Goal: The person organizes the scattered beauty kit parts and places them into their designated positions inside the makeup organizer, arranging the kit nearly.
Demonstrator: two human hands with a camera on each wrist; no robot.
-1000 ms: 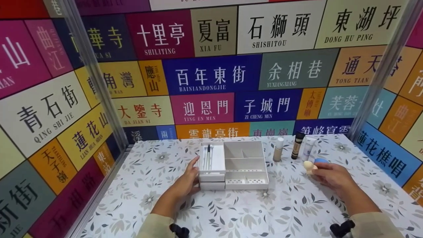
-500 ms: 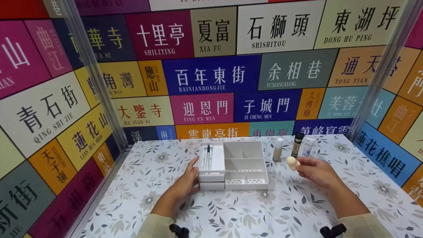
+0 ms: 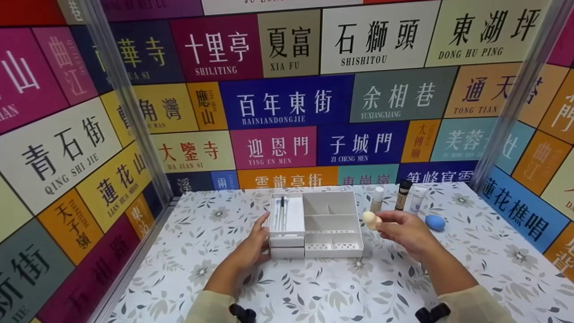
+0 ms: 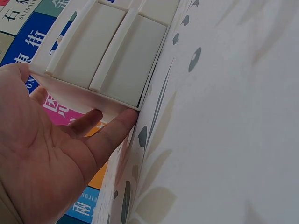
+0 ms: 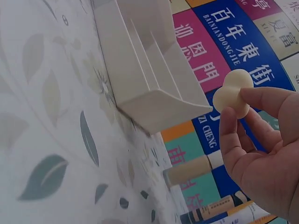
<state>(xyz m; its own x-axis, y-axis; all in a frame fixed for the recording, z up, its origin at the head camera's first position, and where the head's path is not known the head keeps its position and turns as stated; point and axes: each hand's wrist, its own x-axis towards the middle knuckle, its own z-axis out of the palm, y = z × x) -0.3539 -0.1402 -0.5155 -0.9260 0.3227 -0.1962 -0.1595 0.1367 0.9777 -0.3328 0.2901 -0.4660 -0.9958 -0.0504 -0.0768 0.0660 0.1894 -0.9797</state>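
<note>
My right hand (image 3: 406,231) pinches a cream, gourd-shaped makeup sponge (image 3: 370,220) between thumb and fingers. In the right wrist view the sponge (image 5: 236,91) is in the air, beside the end of the white makeup organizer (image 5: 135,109). My left hand (image 3: 252,244) rests at the organizer's left side. Up close in the left wrist view, fairly straight fingers of the left hand (image 4: 51,149) touch its side wall, next to two drawer fronts (image 4: 133,58). The organizer (image 3: 318,202) has open compartments on the right and a raised left tray holding thin brushes (image 3: 282,214).
Behind the right hand stand a foundation bottle (image 3: 376,197), a black tube (image 3: 402,196) and a white tube (image 3: 418,199). A blue makeup sponge (image 3: 435,222) lies to their front right. The patterned tabletop (image 3: 332,291) ends at a sign-covered wall (image 3: 287,101).
My right hand has carried the cream sponge leftward from beside the blue sponge to near the organizer's right edge, uncovering the blue one. The left hand has stayed in place.
</note>
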